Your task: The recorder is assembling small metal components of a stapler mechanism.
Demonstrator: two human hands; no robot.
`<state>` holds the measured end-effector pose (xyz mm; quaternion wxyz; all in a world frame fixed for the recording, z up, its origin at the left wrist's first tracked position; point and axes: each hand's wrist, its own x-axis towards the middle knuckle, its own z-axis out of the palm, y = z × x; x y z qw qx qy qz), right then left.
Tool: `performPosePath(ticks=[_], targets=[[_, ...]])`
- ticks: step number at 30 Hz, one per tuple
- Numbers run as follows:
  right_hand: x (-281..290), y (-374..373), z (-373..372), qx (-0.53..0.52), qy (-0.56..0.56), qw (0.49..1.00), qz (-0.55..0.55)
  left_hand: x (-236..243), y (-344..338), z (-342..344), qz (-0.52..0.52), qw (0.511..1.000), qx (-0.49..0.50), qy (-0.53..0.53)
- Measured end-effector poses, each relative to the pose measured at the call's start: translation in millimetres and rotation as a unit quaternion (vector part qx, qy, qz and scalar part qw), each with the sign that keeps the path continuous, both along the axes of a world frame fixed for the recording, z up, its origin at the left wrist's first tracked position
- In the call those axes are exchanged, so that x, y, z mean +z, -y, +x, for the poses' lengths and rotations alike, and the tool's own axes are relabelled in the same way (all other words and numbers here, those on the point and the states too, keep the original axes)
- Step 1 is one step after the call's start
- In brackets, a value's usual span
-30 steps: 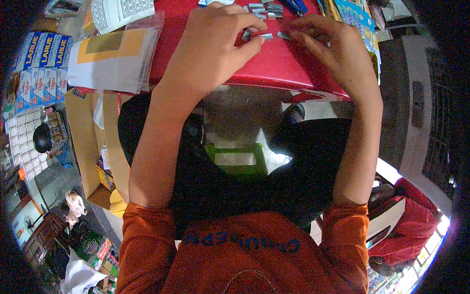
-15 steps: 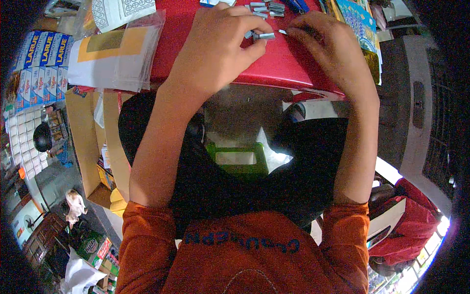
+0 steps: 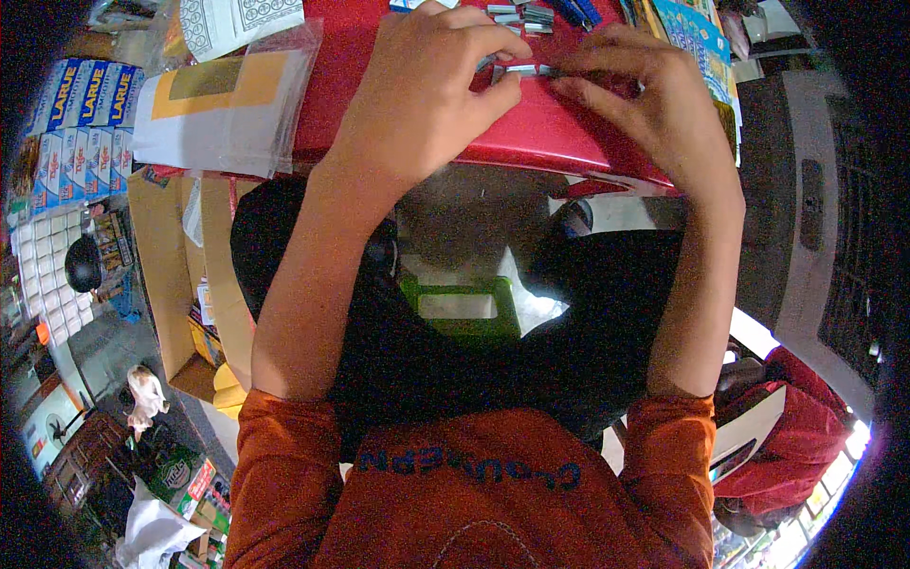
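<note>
In the head view, the left hand [image 3: 428, 90] is pinching one short, silvery, metallic-looking strip [image 3: 517, 69] between nearly closed thumb and forefinger. The right hand [image 3: 665, 95], loosely curled, is meeting a second small silvery piece [image 3: 544, 68]; its grip is unclear. At least four similar silvery pieces [image 3: 538, 15] are lying beyond; the glossy red tabletop [image 3: 502, 123] is stretching bare toward its curved near edge.

Bare red tabletop [image 3: 493, 131] along near edge, metal pieces [image 3: 536, 21] beyond, pouch [image 3: 213, 119] left

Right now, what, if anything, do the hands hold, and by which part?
The left hand seemingly holds a silvery piece by its left end; right hand, unclear.
</note>
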<state>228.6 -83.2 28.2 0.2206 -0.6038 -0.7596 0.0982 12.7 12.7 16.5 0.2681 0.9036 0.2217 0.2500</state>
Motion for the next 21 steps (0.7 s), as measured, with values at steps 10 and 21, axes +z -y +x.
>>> performPosePath(ticks=[10,21], targets=[[-8,-3,-3,-0.054,-0.048,0.997,-0.026,0,-2,1,-0.005,1.0,0.014,-0.019],[0,-14,-14,-0.027,-0.102,0.991,-0.078,6,2,0,0.046,0.999,0.024,-0.018]])
